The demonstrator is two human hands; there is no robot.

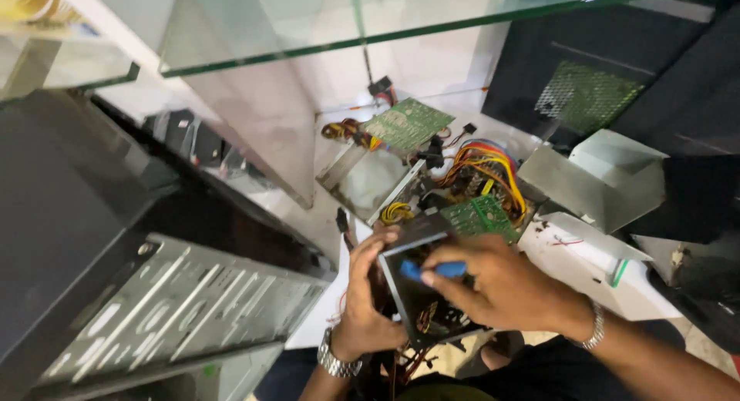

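PSU box [416, 293] held tilted over lap, open face up. L hand [366, 293] clamps box's left wall, fingers curled shut. R hand [501, 285] closed on blue-handled screwdriver [432, 270]; shaft axis roughly horizontal, tip twd box's left wall, nearer L hand. Loose green board [482, 214] just beyond box.

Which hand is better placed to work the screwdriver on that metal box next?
Probably the right hand: it already grips the blue-handled screwdriver with its tip pointing into the metal box. The left hand is busy clasping the box's left edge, so it seems better left steadying it.
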